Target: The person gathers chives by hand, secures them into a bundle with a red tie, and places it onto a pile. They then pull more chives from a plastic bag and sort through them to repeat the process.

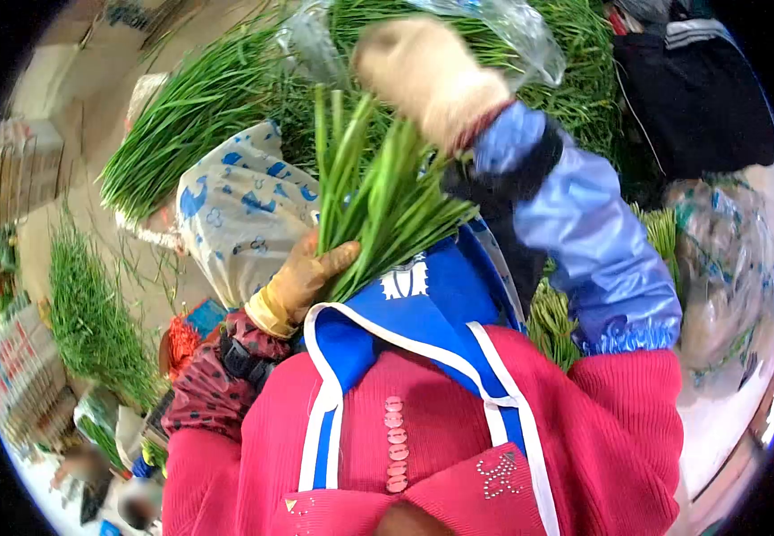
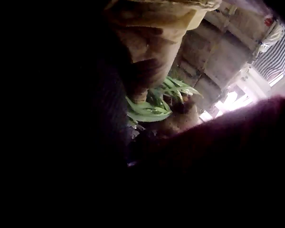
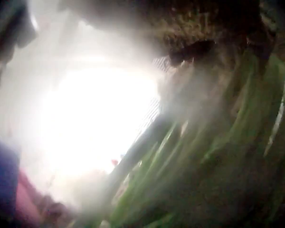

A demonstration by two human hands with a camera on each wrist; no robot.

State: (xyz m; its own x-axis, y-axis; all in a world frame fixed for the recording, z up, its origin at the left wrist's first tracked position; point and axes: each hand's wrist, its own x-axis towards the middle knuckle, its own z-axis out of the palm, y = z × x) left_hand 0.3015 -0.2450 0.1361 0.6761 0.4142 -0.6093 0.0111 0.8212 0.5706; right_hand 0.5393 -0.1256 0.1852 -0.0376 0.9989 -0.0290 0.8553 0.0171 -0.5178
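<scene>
In the head view a gloved left hand (image 1: 302, 277) grips a bunch of long green stalks (image 1: 378, 196) against the blue apron (image 1: 423, 299), thumb across the stalks. The gloved right hand (image 1: 427, 76), blurred, is above the bunch, over a heap of loose greens (image 1: 311, 125); its fingers cannot be made out. In the left wrist view part of the left glove (image 2: 154, 42) shows beside green leaves (image 2: 149, 111), most of that view being dark. The right wrist view shows blurred green stalks (image 3: 180, 175) and bright glare.
Clear plastic (image 1: 517, 36) lies on the greens at the top. A patterned sheet (image 1: 235, 210) is left of the bunch. More greens (image 1: 96, 313) lie on the floor at the left. Dark cloth (image 1: 695, 103) and a plastic-wrapped bundle (image 1: 722, 277) are at the right.
</scene>
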